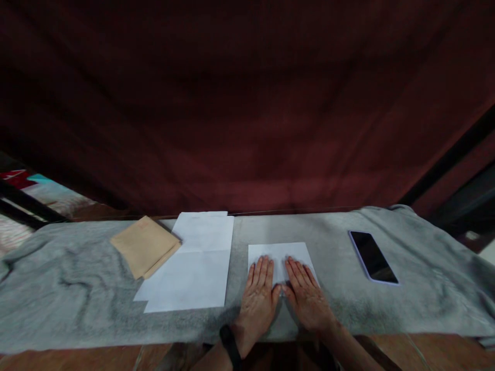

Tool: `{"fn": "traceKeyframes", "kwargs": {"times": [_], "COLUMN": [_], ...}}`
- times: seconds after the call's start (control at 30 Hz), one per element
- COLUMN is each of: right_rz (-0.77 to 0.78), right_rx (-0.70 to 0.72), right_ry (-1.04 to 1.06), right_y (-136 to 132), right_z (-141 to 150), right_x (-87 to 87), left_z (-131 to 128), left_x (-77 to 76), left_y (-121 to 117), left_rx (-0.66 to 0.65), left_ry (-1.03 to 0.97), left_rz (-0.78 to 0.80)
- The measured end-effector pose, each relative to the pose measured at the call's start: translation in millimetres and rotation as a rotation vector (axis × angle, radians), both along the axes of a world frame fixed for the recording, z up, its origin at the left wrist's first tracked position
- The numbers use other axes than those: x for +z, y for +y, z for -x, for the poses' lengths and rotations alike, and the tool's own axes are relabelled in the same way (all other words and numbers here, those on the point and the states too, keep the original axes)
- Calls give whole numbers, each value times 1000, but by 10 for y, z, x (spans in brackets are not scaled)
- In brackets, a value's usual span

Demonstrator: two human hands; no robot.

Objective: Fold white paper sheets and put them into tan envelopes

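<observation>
A folded white sheet of paper lies on the grey cloth in front of me. My left hand presses flat on its left half, fingers stretched out. On the right half lies my right hand, also flat with its fingers extended. The thumbs almost meet near the sheet's lower edge. Both palms cover much of the paper's near part, so that part is hidden. Neither hand grips anything.
Left of my hands are larger white sheets, overlapped at their left by brown envelopes. A phone in a lilac case lies to the right. Grey cloth covers the surface, and a dark red curtain hangs behind it.
</observation>
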State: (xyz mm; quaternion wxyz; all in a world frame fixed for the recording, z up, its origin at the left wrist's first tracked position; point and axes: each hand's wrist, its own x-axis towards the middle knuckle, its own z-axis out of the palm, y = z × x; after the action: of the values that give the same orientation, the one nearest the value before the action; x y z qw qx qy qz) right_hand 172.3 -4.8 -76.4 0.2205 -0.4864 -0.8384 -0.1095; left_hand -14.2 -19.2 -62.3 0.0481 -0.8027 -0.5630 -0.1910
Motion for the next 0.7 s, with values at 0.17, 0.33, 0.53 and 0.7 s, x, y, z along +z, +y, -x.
{"fn": "traceKeyframes", "kwargs": {"times": [0.17,0.33,0.53,0.7], "right_rz": [-29,-32,-20,-14], "right_rx": [-42,-89,-102,-105], "right_ry": [-2,-18,-18,3], "right_y": [1,15,-1,7], "right_z": [-116,-278,-299,-270], "right_x": [-61,-76,-82,-82], "left_z": [48,126,175,334], "left_x": [-53,-82,-98,11], "left_y": [-32,-53,4,189], "left_rx": [12,81,140,242], "left_ry": [9,-19,-297,-734], "left_rz": [-5,3,118,271]}}
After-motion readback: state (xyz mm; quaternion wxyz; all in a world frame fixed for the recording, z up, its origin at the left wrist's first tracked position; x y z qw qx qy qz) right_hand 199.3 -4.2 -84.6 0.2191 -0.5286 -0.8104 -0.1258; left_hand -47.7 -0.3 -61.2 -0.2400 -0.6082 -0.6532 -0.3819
